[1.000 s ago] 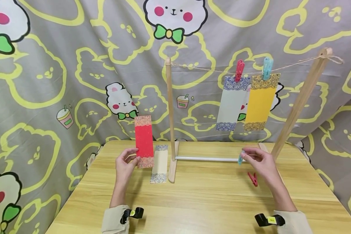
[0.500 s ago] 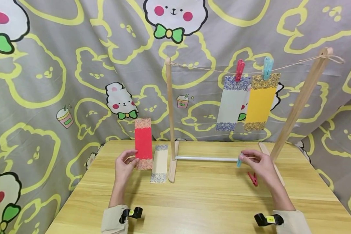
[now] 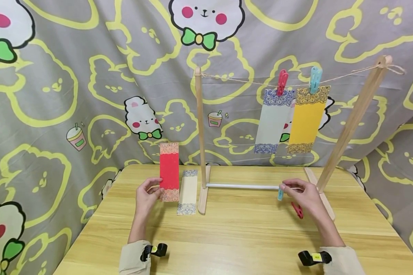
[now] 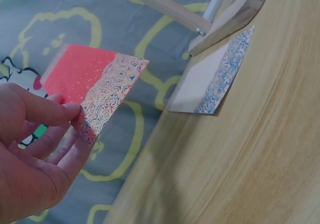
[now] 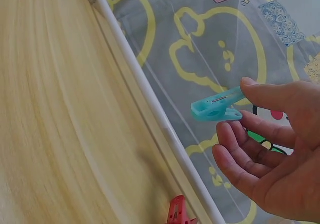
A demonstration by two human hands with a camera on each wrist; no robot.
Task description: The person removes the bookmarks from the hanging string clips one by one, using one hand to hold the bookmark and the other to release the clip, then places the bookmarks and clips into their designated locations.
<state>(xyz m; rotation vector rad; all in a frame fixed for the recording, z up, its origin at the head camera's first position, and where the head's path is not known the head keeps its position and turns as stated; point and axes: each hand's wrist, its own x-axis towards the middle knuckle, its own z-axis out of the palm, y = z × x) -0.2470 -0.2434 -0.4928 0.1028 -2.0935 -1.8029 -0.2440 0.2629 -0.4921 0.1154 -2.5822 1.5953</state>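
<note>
My left hand (image 3: 148, 194) pinches a red paper card (image 3: 169, 168) with patterned ends by its left edge, holding it upright above the table. In the left wrist view, thumb and fingers grip the card's edge near its patterned lower band. My right hand (image 3: 304, 194) pinches a light blue clothespin (image 5: 217, 107) by its handle ends, jaws pointing away from the fingers. Just below that hand lies a red clothespin (image 3: 297, 210) on the table. A cream card (image 3: 188, 193) with blue-grey patterned ends lies right of the red card, by the rack's left foot.
A wooden rack has a left post (image 3: 201, 130), a right post (image 3: 354, 122) and a white bottom bar (image 3: 244, 186). From its string (image 3: 241, 81) hang a pale blue card (image 3: 273, 124) and a yellow card (image 3: 308, 122), each clipped. A patterned curtain (image 3: 99, 95) stands behind the table (image 3: 234, 236).
The red card in my left hand has sunk slightly. My right hand has lowered a little and shifted slightly left, and the light blue clothespin now points more straight down.
</note>
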